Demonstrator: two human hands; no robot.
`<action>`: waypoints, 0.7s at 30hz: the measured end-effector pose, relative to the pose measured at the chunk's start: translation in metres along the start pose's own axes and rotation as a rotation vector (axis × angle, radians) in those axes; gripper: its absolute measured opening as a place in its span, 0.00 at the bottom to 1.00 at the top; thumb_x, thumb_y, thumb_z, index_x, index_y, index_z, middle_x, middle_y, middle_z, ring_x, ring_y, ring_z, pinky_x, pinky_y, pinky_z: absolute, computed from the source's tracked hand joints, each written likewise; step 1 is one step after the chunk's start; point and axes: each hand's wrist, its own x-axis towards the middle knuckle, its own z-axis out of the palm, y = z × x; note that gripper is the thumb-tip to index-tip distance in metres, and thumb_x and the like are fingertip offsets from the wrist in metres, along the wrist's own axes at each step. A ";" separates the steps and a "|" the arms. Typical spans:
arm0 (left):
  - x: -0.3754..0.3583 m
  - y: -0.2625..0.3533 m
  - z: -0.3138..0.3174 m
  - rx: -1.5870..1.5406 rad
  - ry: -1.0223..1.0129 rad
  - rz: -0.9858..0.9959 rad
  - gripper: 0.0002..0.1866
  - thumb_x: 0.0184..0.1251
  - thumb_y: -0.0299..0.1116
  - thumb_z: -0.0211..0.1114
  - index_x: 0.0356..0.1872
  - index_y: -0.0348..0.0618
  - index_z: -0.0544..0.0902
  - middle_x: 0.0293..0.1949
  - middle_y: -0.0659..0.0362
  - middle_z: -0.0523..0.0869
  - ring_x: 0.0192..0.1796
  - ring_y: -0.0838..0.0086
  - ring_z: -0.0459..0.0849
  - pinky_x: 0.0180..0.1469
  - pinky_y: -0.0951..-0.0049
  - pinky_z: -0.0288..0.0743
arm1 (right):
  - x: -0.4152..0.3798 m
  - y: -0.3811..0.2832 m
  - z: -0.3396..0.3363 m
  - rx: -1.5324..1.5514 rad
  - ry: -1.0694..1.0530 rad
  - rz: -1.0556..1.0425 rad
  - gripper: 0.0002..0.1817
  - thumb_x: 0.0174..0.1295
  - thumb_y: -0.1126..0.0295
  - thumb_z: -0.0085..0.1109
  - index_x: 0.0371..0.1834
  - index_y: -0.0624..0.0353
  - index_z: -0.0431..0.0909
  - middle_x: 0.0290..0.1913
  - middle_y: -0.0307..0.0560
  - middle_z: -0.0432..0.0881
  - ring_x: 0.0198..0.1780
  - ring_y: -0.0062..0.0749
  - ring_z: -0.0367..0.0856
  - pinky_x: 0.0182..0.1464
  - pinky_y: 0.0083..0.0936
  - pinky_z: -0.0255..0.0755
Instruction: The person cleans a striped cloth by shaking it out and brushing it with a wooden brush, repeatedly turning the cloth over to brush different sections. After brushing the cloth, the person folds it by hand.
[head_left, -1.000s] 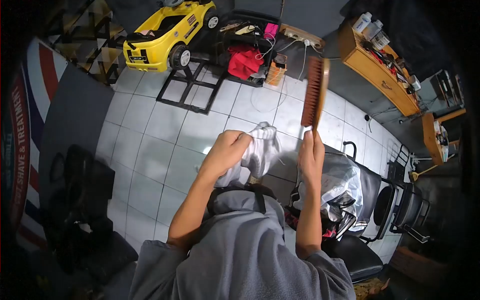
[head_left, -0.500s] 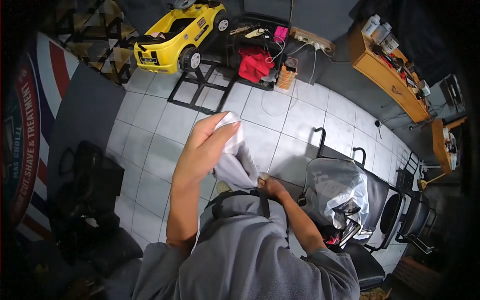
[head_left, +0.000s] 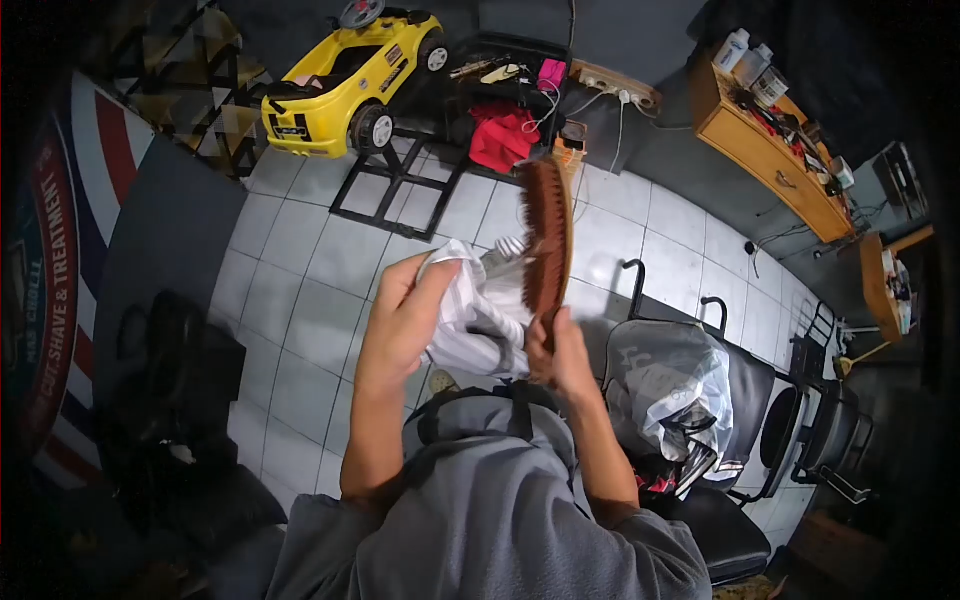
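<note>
My left hand point(head_left: 400, 325) is closed on a white and grey striped cloth point(head_left: 475, 315), pinching its upper edge between thumb and fingers. The cloth hangs in loose folds in front of my waist. In my right hand point(head_left: 562, 360) is the handle of a long wooden brush point(head_left: 547, 240) with reddish-brown bristles. The brush stands almost upright, bristles facing left toward the cloth. Its bristles overlap the cloth's right edge in view; whether they touch cannot be told. The fingers around the handle are partly hidden.
A black barber chair point(head_left: 745, 400) with a plastic bag point(head_left: 690, 390) on it stands at right. A yellow toy car point(head_left: 355, 85), a black metal frame point(head_left: 395, 190) and a trolley with red cloth point(head_left: 502, 137) are ahead. A wooden shelf point(head_left: 770, 160) with bottles hangs far right.
My right hand has risen from low by the cloth's bottom end, and the brush now shows upright in it. The cloth has spread wider, still in my left hand.
</note>
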 end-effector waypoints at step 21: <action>-0.012 0.035 -0.020 -0.064 0.196 0.122 0.10 0.66 0.33 0.54 0.31 0.36 0.79 0.25 0.66 0.78 0.27 0.87 0.72 0.29 0.84 0.65 | 0.034 0.182 -0.141 -0.250 0.558 0.325 0.31 0.64 0.38 0.37 0.17 0.54 0.65 0.14 0.38 0.64 0.14 0.23 0.62 0.14 0.24 0.55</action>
